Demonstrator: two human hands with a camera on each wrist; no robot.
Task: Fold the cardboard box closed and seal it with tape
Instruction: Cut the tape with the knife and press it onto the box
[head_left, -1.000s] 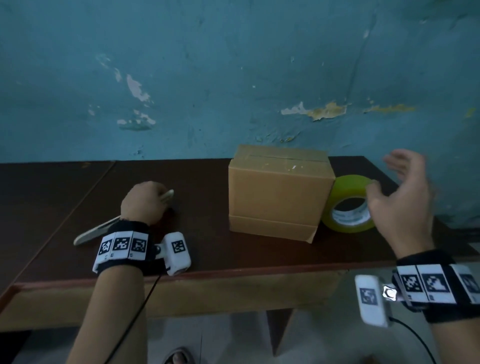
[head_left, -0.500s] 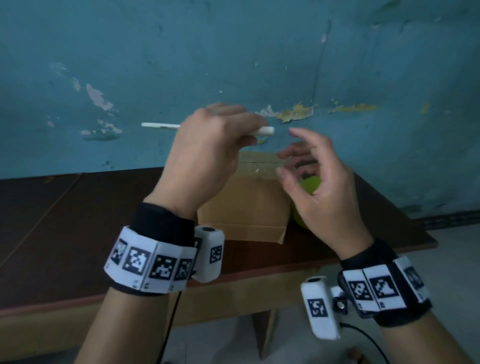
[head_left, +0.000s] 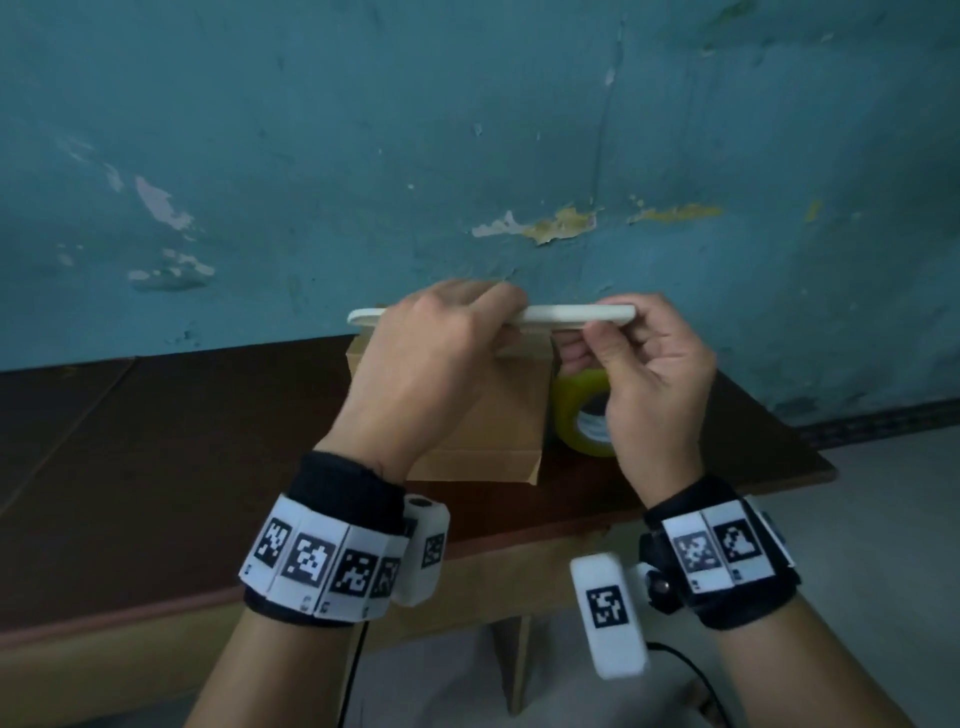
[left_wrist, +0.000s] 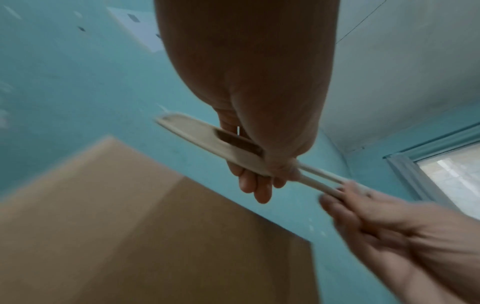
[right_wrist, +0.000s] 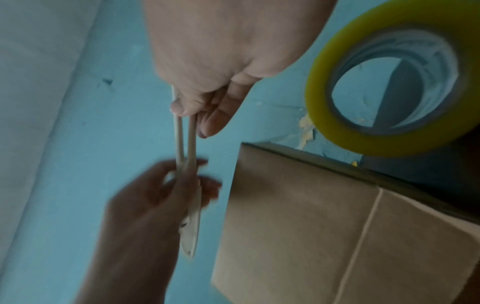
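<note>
The closed brown cardboard box (head_left: 488, 421) sits on the dark wooden table (head_left: 156, 467), and a yellow-green tape roll (head_left: 576, 410) stands against its right side. Both hands hold a slim white cutter (head_left: 566, 316) level in the air above the box. My left hand (head_left: 436, 358) grips its wide flat part (left_wrist: 197, 137). My right hand (head_left: 649, 374) pinches the ends of its two thin arms (right_wrist: 185, 133). The right wrist view shows the box top (right_wrist: 311, 226) with a centre seam and the tape roll (right_wrist: 337, 123) beyond it. The hands hide part of the box.
A peeling teal wall (head_left: 467, 156) rises directly behind the table. The table's front edge (head_left: 519, 540) lies below my wrists, with floor to the right. A window (left_wrist: 454, 174) shows in the left wrist view.
My left hand has lifted the cutter off the table and carried it right, above the box. My right hand has left the tape roll and taken hold of the cutter's other end.
</note>
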